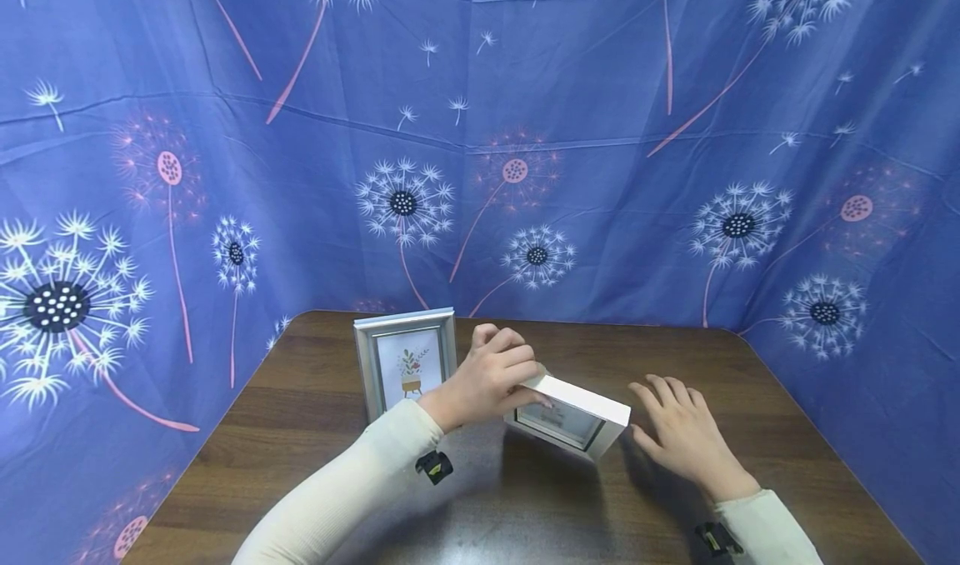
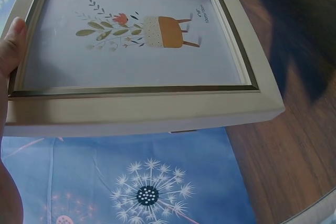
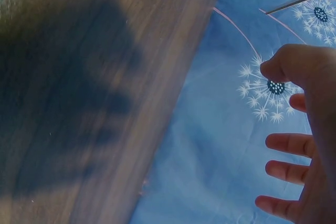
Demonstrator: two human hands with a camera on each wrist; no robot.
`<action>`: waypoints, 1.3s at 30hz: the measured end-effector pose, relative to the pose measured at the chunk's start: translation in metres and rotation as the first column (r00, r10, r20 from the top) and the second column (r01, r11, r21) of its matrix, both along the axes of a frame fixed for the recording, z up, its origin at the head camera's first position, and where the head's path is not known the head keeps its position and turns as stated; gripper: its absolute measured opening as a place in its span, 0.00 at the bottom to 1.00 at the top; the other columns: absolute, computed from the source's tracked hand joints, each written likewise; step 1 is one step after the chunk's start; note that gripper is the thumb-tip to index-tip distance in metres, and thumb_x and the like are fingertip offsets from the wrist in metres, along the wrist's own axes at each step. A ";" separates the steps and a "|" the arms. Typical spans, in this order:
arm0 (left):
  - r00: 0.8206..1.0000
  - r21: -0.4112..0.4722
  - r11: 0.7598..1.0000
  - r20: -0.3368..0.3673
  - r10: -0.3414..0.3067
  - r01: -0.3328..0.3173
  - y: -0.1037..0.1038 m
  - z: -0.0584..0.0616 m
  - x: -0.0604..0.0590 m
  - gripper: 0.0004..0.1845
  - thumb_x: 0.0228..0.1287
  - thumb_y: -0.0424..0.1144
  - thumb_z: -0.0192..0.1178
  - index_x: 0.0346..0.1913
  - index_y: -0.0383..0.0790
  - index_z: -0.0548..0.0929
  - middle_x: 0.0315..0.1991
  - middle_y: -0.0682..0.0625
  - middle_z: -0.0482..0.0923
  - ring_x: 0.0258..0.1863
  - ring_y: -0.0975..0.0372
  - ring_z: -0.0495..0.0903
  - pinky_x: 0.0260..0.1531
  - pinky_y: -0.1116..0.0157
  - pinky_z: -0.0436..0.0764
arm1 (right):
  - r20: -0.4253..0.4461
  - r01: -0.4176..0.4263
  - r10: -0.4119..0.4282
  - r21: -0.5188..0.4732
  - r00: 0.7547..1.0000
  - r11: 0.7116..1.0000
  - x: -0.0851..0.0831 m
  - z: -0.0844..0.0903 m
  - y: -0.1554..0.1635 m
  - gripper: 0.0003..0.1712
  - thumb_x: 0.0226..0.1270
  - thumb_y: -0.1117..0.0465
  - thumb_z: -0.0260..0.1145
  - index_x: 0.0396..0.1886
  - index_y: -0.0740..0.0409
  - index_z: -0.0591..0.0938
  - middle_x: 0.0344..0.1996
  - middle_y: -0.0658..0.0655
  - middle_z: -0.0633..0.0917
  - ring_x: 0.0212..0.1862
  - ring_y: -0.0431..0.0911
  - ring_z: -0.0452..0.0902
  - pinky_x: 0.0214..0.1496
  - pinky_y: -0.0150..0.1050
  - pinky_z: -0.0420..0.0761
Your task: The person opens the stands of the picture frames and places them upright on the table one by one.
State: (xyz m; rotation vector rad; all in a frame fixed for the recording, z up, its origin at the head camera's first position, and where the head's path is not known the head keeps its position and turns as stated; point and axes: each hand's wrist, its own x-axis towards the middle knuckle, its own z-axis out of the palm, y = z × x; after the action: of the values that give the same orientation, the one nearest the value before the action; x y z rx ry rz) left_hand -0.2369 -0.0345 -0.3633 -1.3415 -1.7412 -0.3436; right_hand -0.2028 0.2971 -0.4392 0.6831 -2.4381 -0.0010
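In the head view my left hand (image 1: 491, 377) grips one end of a cream-white picture frame (image 1: 581, 394), holding it tilted above the table. Its picture, a plant in a legged pot, shows sideways in the left wrist view, where the thumb (image 2: 14, 43) presses on the frame's edge (image 2: 142, 111). My right hand (image 1: 682, 436) hovers just right of the frame's far end, fingers spread and nothing held. The same fingers (image 3: 289, 142) appear apart in the right wrist view. Behind my left hand stands a second, silver-grey picture frame (image 1: 367, 357) with a similar plant picture, its lower right part hidden by the hand and sleeve.
A brown wooden table (image 1: 255, 465) lies under both hands. Blue cloth (image 1: 615, 215) printed with dandelions hangs behind it and along both sides. Shadows of the hands and frame fall on the tabletop.
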 end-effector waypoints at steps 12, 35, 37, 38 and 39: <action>0.996 0.069 0.997 0.081 0.037 -0.042 0.002 0.000 -0.003 0.19 0.50 0.54 0.74 0.36 0.47 0.82 0.33 0.58 0.77 0.42 0.61 0.71 0.48 0.54 0.62 | 0.090 0.012 -0.005 -0.086 0.996 0.996 0.007 -0.004 -0.003 0.35 0.49 0.53 0.74 0.58 0.61 0.75 0.53 0.68 0.76 0.54 0.65 0.72 0.45 0.63 0.72; 0.974 0.098 0.990 0.211 0.080 -0.103 0.003 0.003 -0.006 0.15 0.54 0.52 0.72 0.36 0.47 0.81 0.34 0.59 0.77 0.43 0.59 0.70 0.48 0.52 0.61 | 0.192 -0.054 0.115 -0.298 0.975 0.953 0.021 -0.025 -0.024 0.30 0.55 0.55 0.74 0.56 0.61 0.75 0.52 0.62 0.78 0.51 0.60 0.74 0.47 0.60 0.73; 0.973 0.101 0.989 0.214 0.081 -0.105 0.003 0.003 -0.006 0.15 0.54 0.52 0.72 0.36 0.48 0.81 0.34 0.59 0.77 0.43 0.60 0.70 0.48 0.52 0.60 | 0.205 -0.060 0.131 -0.320 0.970 0.945 0.022 -0.026 -0.027 0.29 0.56 0.57 0.74 0.56 0.62 0.75 0.51 0.61 0.79 0.52 0.58 0.74 0.48 0.59 0.73; 0.973 0.102 0.989 0.213 0.084 -0.108 0.003 0.003 -0.007 0.15 0.54 0.52 0.72 0.36 0.48 0.81 0.34 0.59 0.77 0.43 0.60 0.70 0.48 0.52 0.61 | 0.216 -0.060 0.139 -0.334 0.966 0.941 0.023 -0.026 -0.029 0.29 0.57 0.57 0.74 0.56 0.62 0.75 0.51 0.60 0.79 0.52 0.58 0.74 0.49 0.59 0.73; 0.973 0.102 0.989 0.214 0.088 -0.112 0.003 0.003 -0.007 0.15 0.54 0.52 0.71 0.36 0.48 0.81 0.34 0.59 0.78 0.43 0.60 0.70 0.48 0.52 0.61 | 0.234 -0.056 0.144 -0.347 0.962 0.936 0.024 -0.026 -0.031 0.29 0.58 0.58 0.73 0.57 0.61 0.74 0.52 0.59 0.79 0.52 0.57 0.74 0.50 0.58 0.73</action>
State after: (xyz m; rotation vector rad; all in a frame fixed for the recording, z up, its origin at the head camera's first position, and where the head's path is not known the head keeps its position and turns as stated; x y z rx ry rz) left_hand -0.2437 -0.0313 -0.3602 -1.1656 -1.9244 -0.5343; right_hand -0.1786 0.2661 -0.4656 0.6831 -2.5507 0.5685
